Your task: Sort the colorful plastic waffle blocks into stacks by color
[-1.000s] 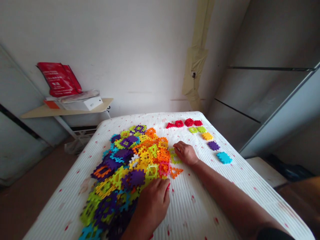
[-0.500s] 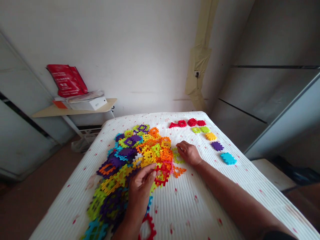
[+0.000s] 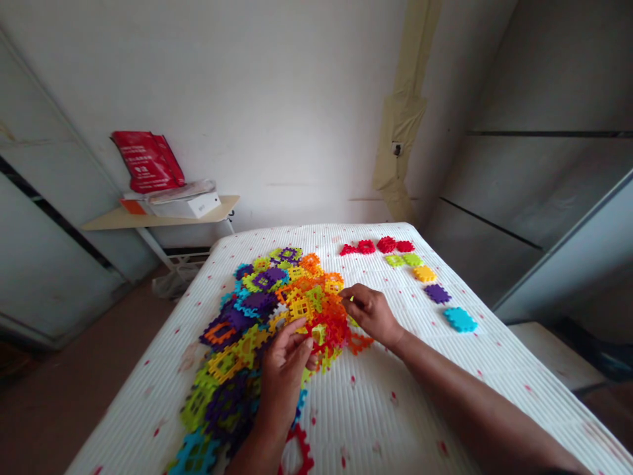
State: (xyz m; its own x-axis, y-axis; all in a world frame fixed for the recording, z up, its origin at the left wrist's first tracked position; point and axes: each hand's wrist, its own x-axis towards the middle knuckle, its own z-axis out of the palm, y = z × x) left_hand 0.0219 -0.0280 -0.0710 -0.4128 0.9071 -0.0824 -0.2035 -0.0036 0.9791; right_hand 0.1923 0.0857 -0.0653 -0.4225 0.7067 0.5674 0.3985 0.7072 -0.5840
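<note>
Red plastic frame tile (image 3: pixel 324 330) is clamped in the grip of the left hand (image 3: pixel 284 363), just over the pile of bright plastic tiles (image 3: pixel 247 310). Right hand (image 3: pixel 373 313) touches the pile beside it; I cannot tell its grip.

Pile of tiles (image 3: pixel 257 310) sits on the left half of the mattress (image 3: pixel 366 422). A row of loose tiles (image 3: pixel 425 273) lies well apart by the far right corner. Behind the mattress, left side, a shelf (image 3: pixel 158 218) carries a box (image 3: pixel 190 206) and a bag (image 3: pixel 148 160).
</note>
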